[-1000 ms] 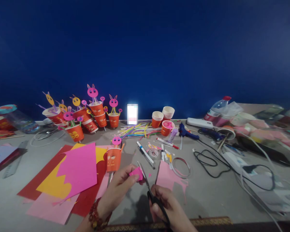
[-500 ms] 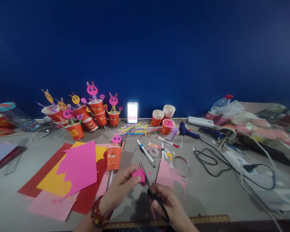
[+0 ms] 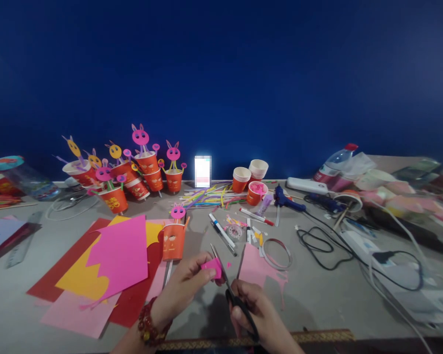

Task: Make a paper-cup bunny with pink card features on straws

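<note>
The left hand (image 3: 186, 281) pinches a small magenta paper piece (image 3: 211, 268) between thumb and fingers, just left of the black-handled scissors (image 3: 230, 296), probably to steady its edge. The right hand (image 3: 260, 304) wraps around the scissors, seemingly for control. Farther left of the scissors, magenta cardstock (image 3: 121, 258) overlaps yellow, perhaps within reach.

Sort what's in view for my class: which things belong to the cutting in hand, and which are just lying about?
In the cutting:
black-handled scissors, in the right hand
magenta paper piece, in the left hand
perhaps the large magenta sheet, matching in colour

Likely just lying about:
red-capped plastic bottle
blue hot-glue gun
ruler, far left
red-capped marker
</note>
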